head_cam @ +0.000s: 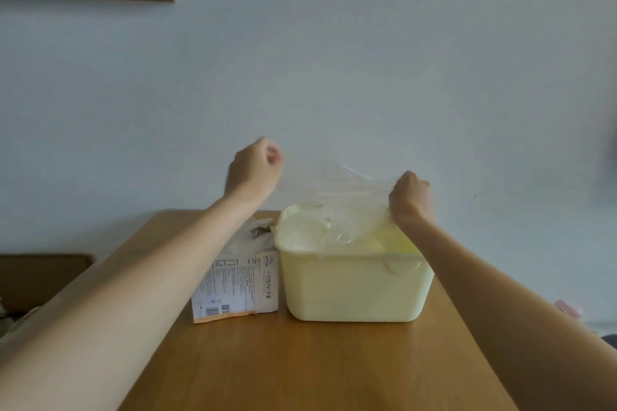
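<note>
1. Over the pale yellow bin (pixel 354 287) on the table (pixel 300 364), a clear plastic bag (pixel 347 200) hangs spread; I judge I'm lining the bin.
2. Right hand (pixel 409 198) grips the bag at the bin's right rim, fingers curled tight.
3. Left hand (pixel 255 170) is raised and fisted; I cannot tell whether it pinches the film.
4. Next: stretch the bag's mouth over the left rim.
5. A glove box (pixel 240 284) sits just beside that wall, so room is tight there; the front lies open.

Glove box (pixel 240 280) tight beside bin (pixel 354 287) — no gap; front tabletop (pixel 300 370) free.
</note>
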The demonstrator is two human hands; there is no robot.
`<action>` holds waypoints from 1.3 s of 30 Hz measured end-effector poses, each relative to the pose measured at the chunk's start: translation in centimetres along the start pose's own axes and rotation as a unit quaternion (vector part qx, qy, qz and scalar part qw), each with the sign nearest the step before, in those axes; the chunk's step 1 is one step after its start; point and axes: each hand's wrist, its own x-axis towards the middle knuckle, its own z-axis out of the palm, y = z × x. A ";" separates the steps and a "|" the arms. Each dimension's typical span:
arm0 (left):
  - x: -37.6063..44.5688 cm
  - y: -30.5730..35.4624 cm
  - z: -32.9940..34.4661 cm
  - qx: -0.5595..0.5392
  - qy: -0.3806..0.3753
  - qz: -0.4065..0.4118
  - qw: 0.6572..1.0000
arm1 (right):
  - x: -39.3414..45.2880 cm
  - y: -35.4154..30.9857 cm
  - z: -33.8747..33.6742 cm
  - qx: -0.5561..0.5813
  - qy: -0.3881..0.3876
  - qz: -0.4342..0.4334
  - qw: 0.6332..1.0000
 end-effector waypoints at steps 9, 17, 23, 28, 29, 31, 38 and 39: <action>-2.6 2.6 7.7 0.287 -0.496 0.021 0.819 | -1.1 1.5 0.9 -0.196 -0.143 -0.028 0.970; -1.5 1.0 9.4 0.292 -0.535 -0.008 0.793 | -0.5 -1.4 0.0 -0.217 -0.153 -0.307 0.914; -1.8 -0.2 10.0 0.350 -0.549 0.033 0.758 | -0.6 1.5 1.3 -0.361 -0.414 -0.167 0.819; -1.7 0.1 9.2 0.241 -0.515 -0.005 0.823 | 0.7 1.6 0.6 -0.297 -0.396 -0.113 0.861; -1.5 0.1 8.5 0.194 -0.491 -0.015 0.849 | 0.9 1.0 0.3 -0.280 -0.377 -0.124 0.874; -1.3 0.6 6.6 0.120 -0.421 0.006 0.899 | 1.0 -0.8 -0.5 -0.229 -0.334 -0.168 0.899; -1.2 -3.2 -2.5 -0.007 -0.150 -0.011 0.989 | -4.6 -10.2 0.8 -0.010 -0.317 -0.331 0.889; -1.2 -4.3 -3.4 -0.004 -0.149 -0.033 0.988 | -5.5 -11.2 1.4 -0.005 -0.328 -0.339 0.882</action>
